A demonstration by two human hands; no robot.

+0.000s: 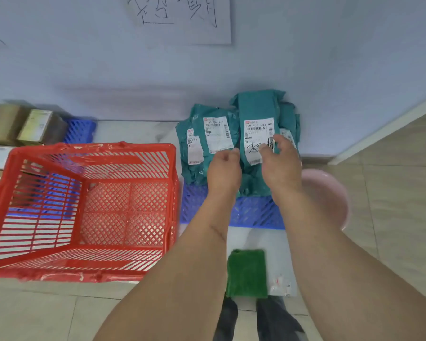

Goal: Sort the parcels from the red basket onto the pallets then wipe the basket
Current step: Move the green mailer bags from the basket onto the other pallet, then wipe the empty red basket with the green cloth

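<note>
The red basket (84, 210) stands on the floor at the left, with nothing inside it. Several teal parcels (256, 112) with white labels lie stacked on the blue pallet (253, 212) against the wall. Both my hands hover over that stack. My left hand (224, 168) has its fingers loosely curled beside the front parcel, holding nothing. My right hand (280, 161) is spread with fingers apart, its tips at the label of the top parcel (256, 134). A folded green cloth (247, 273) lies on the floor near my feet.
A second blue pallet (80, 130) at the left carries brown cardboard boxes (42, 126). A pink basin (330, 195) sits on the floor right of my right arm. A handwritten paper sign (182, 18) hangs on the wall. A small white packet (280, 287) lies beside the cloth.
</note>
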